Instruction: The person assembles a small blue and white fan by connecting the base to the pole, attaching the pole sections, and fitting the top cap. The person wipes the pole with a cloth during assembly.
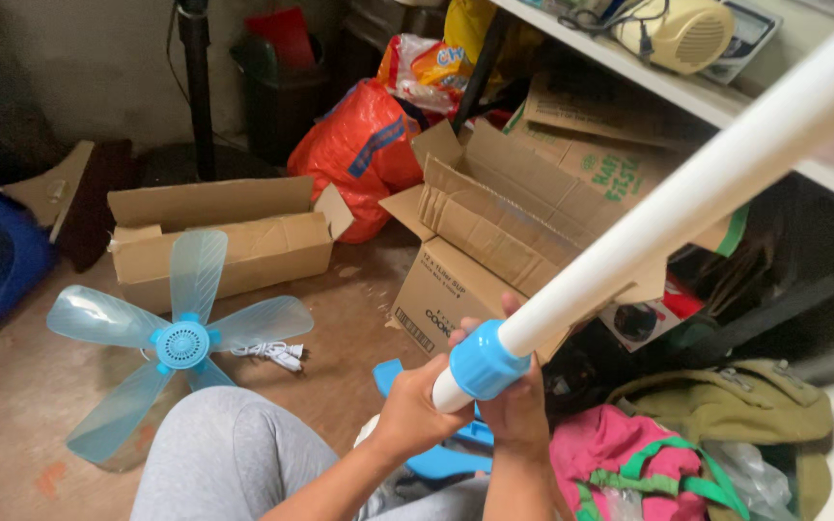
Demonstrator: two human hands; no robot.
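A long white pole (687,183) slants from the lower middle up to the top right corner. A light blue collar (483,361) rings its lower end. My left hand (413,410) wraps the white tip just below the collar. My right hand (518,405) grips from the other side, fingers behind the collar and pole. A light blue plastic part (436,461) lies under my hands, mostly hidden. On the floor to the left lies a translucent blue fan blade set (180,342) with a white cord (274,355) beside it.
My grey-trousered knee (224,453) is at the bottom. A long cardboard box (234,241) and an opened cardboard box (494,241) stand on the brown floor. An orange bag (359,145), a white shelf (726,96), a pink cloth (620,453) and an olive bag (736,405) crowd the right.
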